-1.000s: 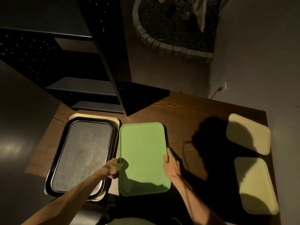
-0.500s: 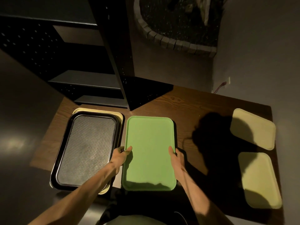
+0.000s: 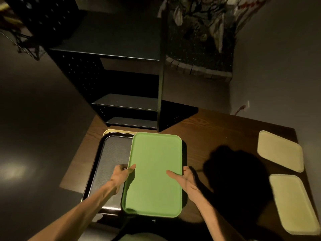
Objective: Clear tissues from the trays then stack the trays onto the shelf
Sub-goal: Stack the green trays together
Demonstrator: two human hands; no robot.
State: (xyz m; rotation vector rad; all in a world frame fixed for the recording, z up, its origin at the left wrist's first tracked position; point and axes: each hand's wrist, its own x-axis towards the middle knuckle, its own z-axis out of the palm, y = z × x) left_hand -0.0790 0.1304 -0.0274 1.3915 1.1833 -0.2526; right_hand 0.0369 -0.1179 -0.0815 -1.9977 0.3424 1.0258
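Observation:
I hold a bare green tray (image 3: 154, 171) by its two long edges, lifted above the wooden table (image 3: 217, 134). My left hand (image 3: 121, 174) grips its left edge and my right hand (image 3: 184, 180) grips its right edge, thumbs on top. Its left side overlaps a black tray (image 3: 107, 164), which lies on a yellow tray (image 3: 112, 131) whose rim shows at the back. Two pale yellow trays (image 3: 279, 150) (image 3: 293, 202) lie at the table's right end. The black shelf unit (image 3: 125, 101) stands just behind, its boards bare. No tissues are visible.
A round stone planter with plants (image 3: 199, 49) sits behind the table on the right. A cable and wall socket (image 3: 243, 107) are at the back right. Dark floor (image 3: 34, 136) lies to the left.
The green tray has risen off the table and shifted left over the black tray. My thumbs have slid further onto its top, and my view has tilted up toward the shelf.

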